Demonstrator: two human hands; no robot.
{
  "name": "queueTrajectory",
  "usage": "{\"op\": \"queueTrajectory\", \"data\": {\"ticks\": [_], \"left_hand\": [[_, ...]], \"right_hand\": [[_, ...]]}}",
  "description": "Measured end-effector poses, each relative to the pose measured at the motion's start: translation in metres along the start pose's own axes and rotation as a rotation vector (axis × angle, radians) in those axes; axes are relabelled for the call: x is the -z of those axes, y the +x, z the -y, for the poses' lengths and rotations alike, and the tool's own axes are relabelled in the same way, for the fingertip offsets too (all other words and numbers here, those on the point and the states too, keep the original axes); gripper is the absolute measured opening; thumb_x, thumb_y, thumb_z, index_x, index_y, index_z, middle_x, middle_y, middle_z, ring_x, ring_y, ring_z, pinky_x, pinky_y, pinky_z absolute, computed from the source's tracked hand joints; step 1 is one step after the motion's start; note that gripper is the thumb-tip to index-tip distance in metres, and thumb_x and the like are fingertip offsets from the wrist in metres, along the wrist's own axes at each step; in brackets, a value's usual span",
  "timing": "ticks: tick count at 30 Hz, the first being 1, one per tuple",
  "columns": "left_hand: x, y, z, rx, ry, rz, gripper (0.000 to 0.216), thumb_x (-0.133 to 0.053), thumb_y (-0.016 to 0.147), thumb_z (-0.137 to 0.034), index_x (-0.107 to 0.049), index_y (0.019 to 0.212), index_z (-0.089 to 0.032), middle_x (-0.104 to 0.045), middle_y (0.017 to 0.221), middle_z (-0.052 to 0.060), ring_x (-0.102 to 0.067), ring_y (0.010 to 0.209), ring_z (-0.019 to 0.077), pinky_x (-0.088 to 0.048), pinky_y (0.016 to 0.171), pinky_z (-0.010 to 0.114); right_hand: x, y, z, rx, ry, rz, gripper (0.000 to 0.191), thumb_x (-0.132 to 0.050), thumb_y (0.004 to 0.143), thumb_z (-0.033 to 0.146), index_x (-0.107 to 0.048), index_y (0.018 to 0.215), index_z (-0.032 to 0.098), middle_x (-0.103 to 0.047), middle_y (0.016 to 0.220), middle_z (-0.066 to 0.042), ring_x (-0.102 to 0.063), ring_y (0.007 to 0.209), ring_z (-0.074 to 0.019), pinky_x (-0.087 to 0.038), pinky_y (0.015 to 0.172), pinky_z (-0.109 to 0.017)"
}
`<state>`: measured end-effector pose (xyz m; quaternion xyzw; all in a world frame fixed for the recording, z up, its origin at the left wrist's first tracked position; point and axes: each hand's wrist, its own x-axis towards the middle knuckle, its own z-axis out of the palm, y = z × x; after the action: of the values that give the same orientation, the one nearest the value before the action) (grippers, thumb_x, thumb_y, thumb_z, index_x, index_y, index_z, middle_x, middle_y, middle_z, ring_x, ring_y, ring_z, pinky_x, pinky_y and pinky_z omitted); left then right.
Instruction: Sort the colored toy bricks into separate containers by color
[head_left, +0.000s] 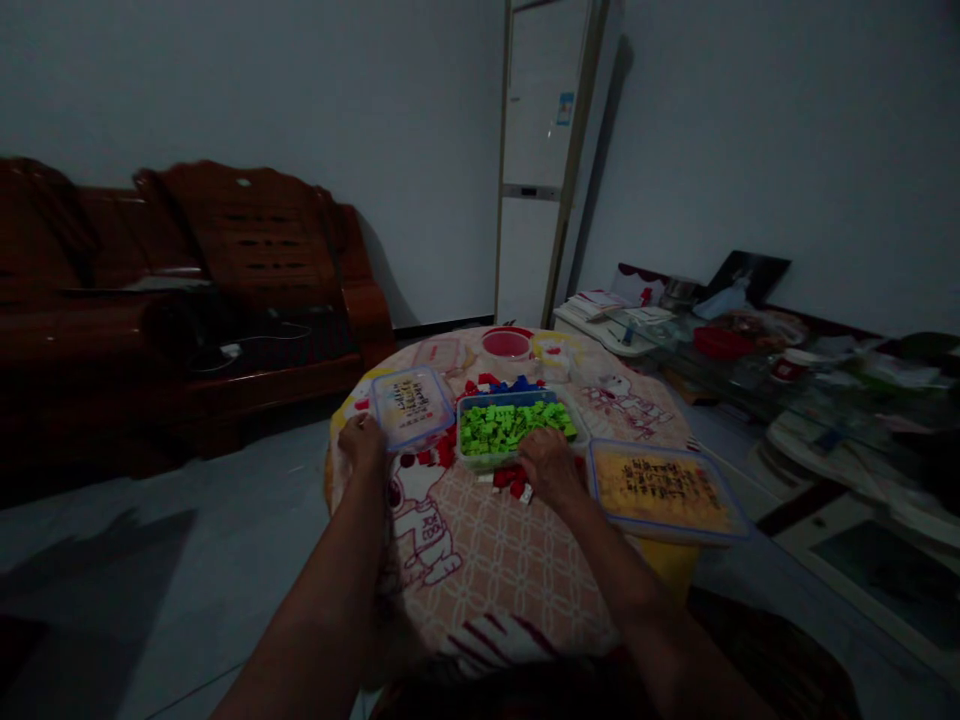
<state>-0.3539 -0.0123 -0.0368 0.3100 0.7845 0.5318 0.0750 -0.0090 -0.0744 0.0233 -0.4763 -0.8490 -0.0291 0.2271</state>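
A clear plastic box [480, 462] full of bright green building bricks [499, 424] stands in the middle of the round table. My right hand [553, 466] is at the box's front right corner, its fingers curled down at the rim; their tips are hidden. Beside a lidded box with dark writing [414, 405], at its left front corner, is my left hand [363, 442]. Its fingers are bent closed, and what they hold, if anything, is too dim to tell. Loose red bricks [507, 478] and a few white ones lie in front of the green bricks' box.
Another lidded box [667, 485] with yellowish contents sits at the table's right edge. Blue bricks [519, 384], a pink round container [506, 344] and a yellow-rimmed tub [556, 350] are farther back. A wooden sofa [255, 240] is left, a cluttered glass-topped stand [757, 375] right.
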Motion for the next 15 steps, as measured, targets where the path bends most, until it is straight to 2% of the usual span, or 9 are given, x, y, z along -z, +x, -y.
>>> {"op": "queueTrajectory", "data": {"ticks": [3,8,15], "left_hand": [[-0.001,-0.001,0.003,0.044,-0.005,-0.028,0.034,-0.047,0.083,-0.025,-0.069,0.106,-0.014,-0.072,0.109,0.014,-0.065,0.107,0.0271,-0.051,0.093,0.037],[-0.001,0.002,0.006,0.04,0.008,-0.023,0.037,-0.047,0.082,-0.027,-0.07,0.107,-0.014,-0.072,0.111,0.014,-0.064,0.109,0.0277,-0.049,0.097,0.038],[-0.004,0.005,0.014,0.004,0.021,-0.025,0.044,-0.042,0.084,-0.034,-0.07,0.109,-0.011,-0.071,0.105,0.014,-0.065,0.103,0.0283,-0.051,0.092,0.038]], "right_hand": [[0.005,0.013,0.003,0.058,0.083,-0.022,0.003,-0.065,0.086,0.019,-0.068,0.086,0.02,-0.068,0.092,-0.007,-0.057,0.092,-0.0239,-0.038,0.085,-0.036],[0.021,0.044,0.02,0.011,0.194,-0.029,0.005,-0.063,0.086,0.022,-0.068,0.087,0.02,-0.071,0.093,-0.006,-0.062,0.088,-0.0219,-0.04,0.078,-0.031],[0.032,0.1,0.074,-0.022,0.332,-0.042,0.008,-0.064,0.08,0.025,-0.067,0.075,0.02,-0.071,0.082,-0.004,-0.062,0.078,-0.019,-0.041,0.07,-0.027]]}}
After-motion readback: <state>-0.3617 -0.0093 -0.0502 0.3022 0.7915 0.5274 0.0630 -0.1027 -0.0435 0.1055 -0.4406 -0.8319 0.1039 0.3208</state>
